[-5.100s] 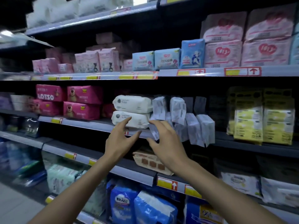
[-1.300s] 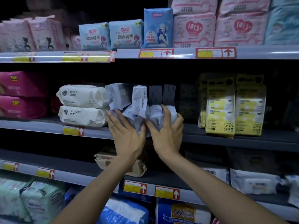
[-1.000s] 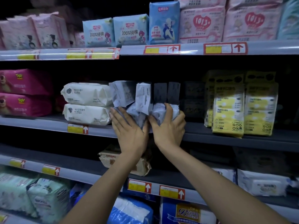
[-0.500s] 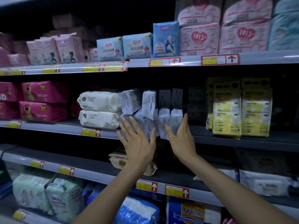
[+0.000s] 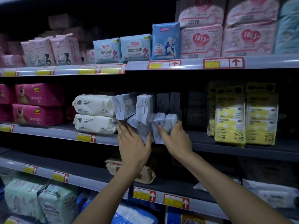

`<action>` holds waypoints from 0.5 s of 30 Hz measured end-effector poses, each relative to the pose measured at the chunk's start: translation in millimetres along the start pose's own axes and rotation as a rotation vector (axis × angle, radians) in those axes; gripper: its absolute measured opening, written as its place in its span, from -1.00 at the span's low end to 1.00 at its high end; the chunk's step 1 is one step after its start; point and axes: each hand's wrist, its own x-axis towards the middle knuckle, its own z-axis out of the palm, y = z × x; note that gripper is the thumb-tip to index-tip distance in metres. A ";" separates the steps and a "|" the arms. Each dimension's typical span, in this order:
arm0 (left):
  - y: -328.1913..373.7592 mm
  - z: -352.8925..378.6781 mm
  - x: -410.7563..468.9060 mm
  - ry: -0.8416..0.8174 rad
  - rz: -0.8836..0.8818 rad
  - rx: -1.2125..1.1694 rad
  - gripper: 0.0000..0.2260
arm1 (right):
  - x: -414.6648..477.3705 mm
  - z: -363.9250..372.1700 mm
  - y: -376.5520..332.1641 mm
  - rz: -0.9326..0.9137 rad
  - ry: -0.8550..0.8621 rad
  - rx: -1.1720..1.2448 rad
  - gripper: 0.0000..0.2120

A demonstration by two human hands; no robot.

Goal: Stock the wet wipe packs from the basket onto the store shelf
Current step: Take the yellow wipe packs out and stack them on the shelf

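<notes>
Packs: the small grey-white packs (image 5: 145,110) sit bunched on the shelf (image 5: 226,143) straight ahead of both hands, at the fingertips and just above them.
Long axis: mostly upright. The front ones lean and overlap, and the upper left one tilts toward the left hand's side.
Left hand (image 5: 132,147): flat, with straight fingers pressing the front of the bunch's left part.
Right hand (image 5: 175,139): fingers curled round the lowest right packs, gripping them.
Hands: side by side and not touching, with a pack's lower edge showing between them.
Nearer hand: both are in contact, but only the right has a hold.
Neighbours: a white stack (image 5: 93,115) lies just left of the left fingertips. The yellow packs (image 5: 242,120) stand well off to the right of the right hand.
Next move, as a judgement: squeeze inward and push away from the hands to stand the leaners up, since the front packs overhang the shelf lip and may slip forward.
Hidden: the packs' bases are behind the hands. The rear row is dark, so it cannot be counted. The basket is out of view.
</notes>
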 end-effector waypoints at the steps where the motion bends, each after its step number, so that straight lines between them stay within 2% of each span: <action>1: 0.9 -2.8 -0.9 -0.013 0.002 0.011 -0.03 | 0.3 -1.4 2.8 -0.001 -0.021 0.025 -0.28; 5: 5.2 -19.8 -3.7 -0.023 0.000 0.121 -0.06 | -0.3 -11.3 12.8 -0.033 -0.117 0.216 0.04; 7: 7.4 -31.8 -7.3 0.020 0.036 0.215 -0.16 | -1.2 -14.8 18.7 -0.073 -0.119 0.242 0.09; 10: 12.1 -47.5 -16.7 0.137 0.184 0.243 -0.44 | -7.2 -21.3 24.8 -0.123 -0.120 0.255 -0.03; 15: 36.6 -63.7 -19.9 0.300 0.537 0.062 -0.74 | -7.2 -36.1 23.5 -0.120 -0.047 0.359 -0.54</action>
